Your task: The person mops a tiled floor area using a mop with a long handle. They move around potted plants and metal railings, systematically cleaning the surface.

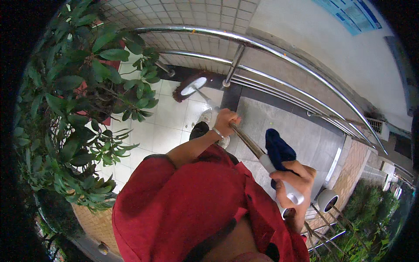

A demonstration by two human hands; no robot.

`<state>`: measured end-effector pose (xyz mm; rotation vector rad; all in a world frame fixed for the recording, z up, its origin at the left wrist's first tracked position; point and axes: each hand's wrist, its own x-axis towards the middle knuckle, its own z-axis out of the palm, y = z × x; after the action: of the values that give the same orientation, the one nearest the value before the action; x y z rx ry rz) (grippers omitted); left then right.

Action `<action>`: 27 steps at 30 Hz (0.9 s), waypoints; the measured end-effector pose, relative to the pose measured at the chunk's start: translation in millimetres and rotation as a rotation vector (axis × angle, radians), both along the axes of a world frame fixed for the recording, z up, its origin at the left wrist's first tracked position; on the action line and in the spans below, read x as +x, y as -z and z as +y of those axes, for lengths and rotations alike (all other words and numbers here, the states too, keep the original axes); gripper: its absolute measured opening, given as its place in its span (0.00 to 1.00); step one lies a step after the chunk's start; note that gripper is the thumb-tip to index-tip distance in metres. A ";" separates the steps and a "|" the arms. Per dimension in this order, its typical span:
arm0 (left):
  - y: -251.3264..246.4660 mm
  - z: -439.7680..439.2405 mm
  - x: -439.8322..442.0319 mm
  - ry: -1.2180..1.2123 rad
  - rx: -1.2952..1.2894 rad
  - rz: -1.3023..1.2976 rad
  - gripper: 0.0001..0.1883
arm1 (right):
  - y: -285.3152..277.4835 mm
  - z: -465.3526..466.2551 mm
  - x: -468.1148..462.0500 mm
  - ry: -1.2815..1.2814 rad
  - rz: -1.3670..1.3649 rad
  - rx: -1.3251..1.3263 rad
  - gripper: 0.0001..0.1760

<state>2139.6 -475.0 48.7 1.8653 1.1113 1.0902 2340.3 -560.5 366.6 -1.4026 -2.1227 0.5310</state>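
A mop (193,86) with an oval white plate and a dark reddish fringe rests on the tiled floor near the base of the wall. Its pole runs diagonally from there towards the lower right. My left hand (226,122), with a bracelet at the wrist, is closed around the middle of the pole. Near the white grip at the upper end, my right hand (294,183) wraps the pole. A dark blue cloth (278,149) hangs from this same hand, beside the pole.
Stainless steel railings (275,49) curve along the tiled wall (203,13). Leafy potted plants (81,98) stand close on the left. Pale floor tiles (167,136) meet grey paving (258,114) beyond a dark strip. A white round planter (327,200) stands at the right.
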 end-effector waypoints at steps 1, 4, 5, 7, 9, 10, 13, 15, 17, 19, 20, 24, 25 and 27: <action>-1.1 -1.8 13.4 0.059 -0.033 0.010 0.17 | -3.8 -8.3 8.8 0.042 0.014 -0.026 0.11; -0.4 -19.7 37.4 0.162 -0.029 0.090 0.17 | -9.7 -36.0 30.9 0.179 0.068 -0.112 0.12; 1.7 -25.5 46.0 0.191 -0.012 0.120 0.16 | -9.8 -46.7 36.9 0.190 0.081 -0.121 0.12; 4.2 -46.9 46.9 0.312 -0.117 0.130 0.14 | -7.0 -64.6 49.6 0.209 0.119 -0.125 0.12; 5.6 -70.7 50.8 0.446 -0.165 0.072 0.12 | -4.9 -78.1 63.8 0.260 0.233 -0.149 0.12; 5.5 -82.1 55.2 0.464 -0.190 0.146 0.11 | -4.4 -82.1 71.5 0.280 0.261 -0.157 0.11; -1.4 -100.1 71.2 0.458 -0.149 0.250 0.10 | -5.8 -90.0 89.7 0.320 0.310 -0.155 0.10; -10.4 -99.5 77.6 0.412 -0.074 0.221 0.10 | -10.8 -92.5 97.6 0.314 0.331 -0.150 0.10; -19.4 -92.7 87.2 0.382 -0.004 0.218 0.12 | -18.4 -93.5 104.1 0.290 0.274 -0.058 0.11; -25.9 -85.6 100.2 0.349 -0.020 0.132 0.13 | -26.1 -93.7 109.0 0.298 0.120 0.042 0.11; -26.1 -79.6 112.2 0.274 0.103 0.104 0.15 | -28.8 -92.9 111.4 0.316 0.097 0.038 0.12; -18.9 -59.6 171.5 0.166 0.078 -0.015 0.17 | -36.2 -83.7 129.8 0.315 0.003 -0.059 0.11; -18.4 -56.3 184.6 0.244 0.062 -0.039 0.17 | -37.8 -81.6 134.9 0.320 0.000 0.008 0.12; -15.6 -40.9 214.0 0.375 0.053 -0.084 0.17 | -39.3 -73.7 151.9 0.325 -0.082 0.070 0.12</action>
<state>2353.6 -515.9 64.3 1.9498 0.6548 0.9753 2492.2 -634.2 405.9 -1.7090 -1.8995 0.2734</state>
